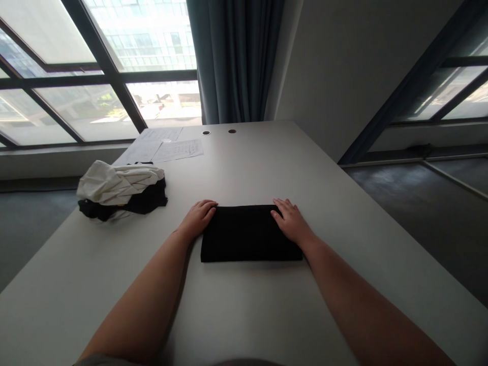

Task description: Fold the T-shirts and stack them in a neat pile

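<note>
A flat black rectangle (246, 236), which looks like a neatly folded cloth or garment, lies on the white table straight in front of me. At its far left corner rests my left hand (199, 217), with the fingers stretched out along the edge and the thumb beside them. My right hand (290, 219) lies on the far right corner, palm down, its fingers extended and the thumb apart on the black surface. Neither hand is wrapped around the cloth. What is under the palms is hidden.
A crumpled pile of white cloth (114, 180) over black cloth (148, 197) sits on the table (244, 173) at the left. Behind it lie sheets of paper (179, 149). Two round holes are near the far edge, before a blue-grey curtain (236, 61) and windows.
</note>
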`<state>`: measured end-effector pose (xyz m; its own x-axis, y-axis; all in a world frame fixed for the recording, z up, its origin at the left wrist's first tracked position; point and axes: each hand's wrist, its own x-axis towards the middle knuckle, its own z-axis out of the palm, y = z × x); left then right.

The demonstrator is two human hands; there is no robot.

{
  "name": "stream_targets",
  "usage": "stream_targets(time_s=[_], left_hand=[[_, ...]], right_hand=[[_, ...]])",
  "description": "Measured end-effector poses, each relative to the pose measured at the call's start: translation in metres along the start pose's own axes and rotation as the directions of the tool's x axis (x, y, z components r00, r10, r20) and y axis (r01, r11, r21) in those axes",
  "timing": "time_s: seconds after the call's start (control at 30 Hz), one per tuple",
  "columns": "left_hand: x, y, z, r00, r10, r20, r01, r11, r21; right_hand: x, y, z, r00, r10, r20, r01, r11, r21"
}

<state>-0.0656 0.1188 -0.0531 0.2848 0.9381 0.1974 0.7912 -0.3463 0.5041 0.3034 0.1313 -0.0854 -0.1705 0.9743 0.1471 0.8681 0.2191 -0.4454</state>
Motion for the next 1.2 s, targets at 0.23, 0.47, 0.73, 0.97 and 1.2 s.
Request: stream_targets(time_s=[0.23, 0.47, 0.73, 0.97, 1.2], left_hand=[[0.005, 0.001, -0.005, 0.998, -0.061, 0.001, 0.061, 0.998, 0.011], [0.006, 0.006, -0.013, 0.989, -0.149, 0.011, 0.149, 0.989, -0.010], [0.004, 0.008, -0.016, 0.987, -0.159, -0.012, 0.160, 0.984, 0.081], [0.008, -0.003, -0.007, 0.986, -0.163, -0.037, 0.165, 0.982, 0.088], [0.002, 0.029, -0.018, 0.971, -0.092, -0.222, 0.140, 0.968, 0.208]], right_hand=[[0.010, 0.020, -0.015, 0.991, -0.057, -0.123, 0.084, 0.971, 0.225], [0.006, 0.014, -0.025, 0.996, 0.016, -0.093, 0.014, 0.951, 0.309], [0.007, 0.007, -0.029, 0.994, 0.077, -0.076, -0.050, 0.950, 0.309], [0.012, 0.006, -0.021, 0.988, 0.095, -0.124, -0.048, 0.940, 0.337], [0.008, -0.003, -0.037, 0.961, -0.013, -0.277, 0.070, 0.978, 0.196]])
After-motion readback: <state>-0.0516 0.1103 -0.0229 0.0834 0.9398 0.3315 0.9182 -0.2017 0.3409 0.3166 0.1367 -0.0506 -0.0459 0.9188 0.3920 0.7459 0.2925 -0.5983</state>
